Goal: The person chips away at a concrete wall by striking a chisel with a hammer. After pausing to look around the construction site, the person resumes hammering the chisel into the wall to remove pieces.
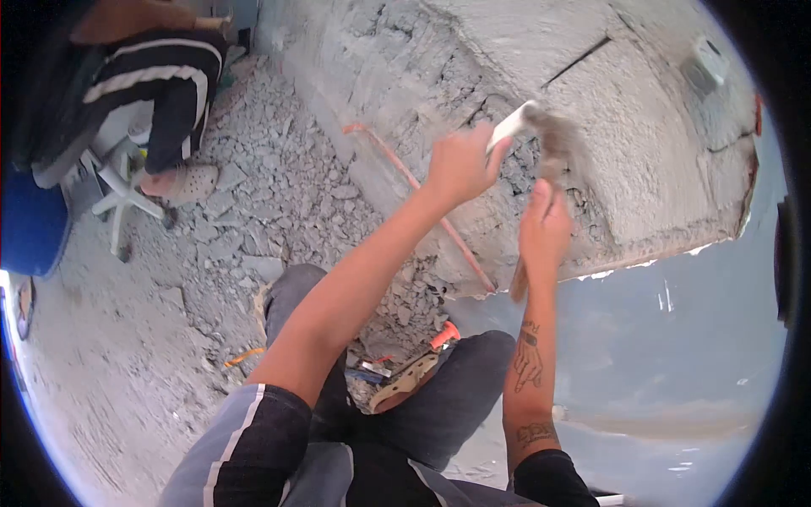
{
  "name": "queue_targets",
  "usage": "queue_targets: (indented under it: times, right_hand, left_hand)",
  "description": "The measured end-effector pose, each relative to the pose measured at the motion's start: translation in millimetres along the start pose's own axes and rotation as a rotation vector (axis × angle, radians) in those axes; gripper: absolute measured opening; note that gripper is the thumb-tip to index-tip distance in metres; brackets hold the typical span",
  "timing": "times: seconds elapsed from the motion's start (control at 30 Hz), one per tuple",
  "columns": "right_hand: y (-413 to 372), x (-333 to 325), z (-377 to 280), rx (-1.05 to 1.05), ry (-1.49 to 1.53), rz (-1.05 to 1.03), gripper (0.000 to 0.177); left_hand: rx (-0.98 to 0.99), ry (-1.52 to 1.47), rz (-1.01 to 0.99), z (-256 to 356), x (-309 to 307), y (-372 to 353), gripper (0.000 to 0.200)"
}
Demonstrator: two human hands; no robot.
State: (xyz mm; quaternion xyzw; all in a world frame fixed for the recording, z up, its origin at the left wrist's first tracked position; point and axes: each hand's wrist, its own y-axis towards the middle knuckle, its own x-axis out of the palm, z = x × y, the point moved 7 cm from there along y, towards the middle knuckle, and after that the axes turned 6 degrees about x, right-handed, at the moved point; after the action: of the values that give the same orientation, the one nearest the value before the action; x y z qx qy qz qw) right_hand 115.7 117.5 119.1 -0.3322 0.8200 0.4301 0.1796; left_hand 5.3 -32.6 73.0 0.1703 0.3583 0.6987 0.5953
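Note:
My left hand (460,166) is closed around a whitish bar-like tool (510,126), tilted toward the rough, broken wall surface (456,84). My right hand (545,228) grips a hammer by its wooden handle (519,283). The hammer's head (553,139) is blurred by motion and close to the upper end of the whitish tool; whether they touch is unclear. Behind both tools is a chipped hollow with loose grey fragments (519,165).
Rubble (296,182) covers the floor along the wall. An orange-pink tube (422,194) lies slantwise on the broken surface. Another person (160,72) sits on a wheeled chair (127,198) at upper left. An orange-handled item (444,335) lies near my foot.

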Motion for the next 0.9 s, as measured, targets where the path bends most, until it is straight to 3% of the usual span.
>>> queue_targets:
  times: [0.07, 0.13, 0.17, 0.23, 0.27, 0.33, 0.37, 0.57, 0.63, 0.77, 0.8, 0.83, 0.9]
  right_hand:
    - [-15, 19, 19, 0.141, -0.019, -0.195, 0.044]
    - [-42, 34, 64, 0.298, 0.206, -0.215, 0.046]
    - [-58, 35, 76, 0.299, 0.241, -0.203, 0.046]
    - [-90, 46, 98, 0.528, 0.532, -0.251, 0.047]
    - [-90, 48, 100, 0.544, 0.569, -0.249, 0.047]
    - [-83, 39, 89, 0.467, 0.694, -0.273, 0.047]
    - [-83, 40, 91, 0.469, 0.757, -0.272, 0.045]
    - [-83, 32, 83, 0.439, 0.837, -0.204, 0.042]
    - [-82, 35, 84, 0.472, 0.802, -0.235, 0.041]
    - [-82, 44, 84, 0.559, 0.725, -0.342, 0.043]
    - [-80, 41, 83, 0.545, 0.724, -0.349, 0.043]
    - [-88, 47, 87, 0.714, 0.843, -0.405, 0.038]
    - [-107, 69, 89, 1.026, 1.059, -0.51, 0.031]
  left_hand:
    - [0.102, 0.056, -0.02, 1, 3, -9, 0.03]
    - [0.144, 0.204, -0.239, -6, 15, -18, 0.03]
    - [0.17, 0.228, -0.243, -3, 15, -17, 0.03]
    - [0.18, 0.293, -0.243, -1, 14, -16, 0.031]
    - [0.197, 0.323, -0.264, 1, 16, -13, 0.031]
    - [0.314, 0.263, 0.018, 14, 0, -9, 0.03]
    - [0.329, 0.281, 0.012, 14, 1, -5, 0.03]
    - [0.102, 0.314, 0.031, -17, 7, 7, 0.029]
    - [-0.091, 0.473, -0.245, -46, 24, 6, 0.035]
    - [-0.002, 0.579, -0.354, -65, 20, -13, 0.036]
    - [0.006, 0.629, -0.533, -66, 23, -20, 0.034]
    - [0.003, 0.681, -0.707, -69, 24, -32, 0.031]
    - [0.103, 0.614, -0.839, -63, 13, -55, 0.028]
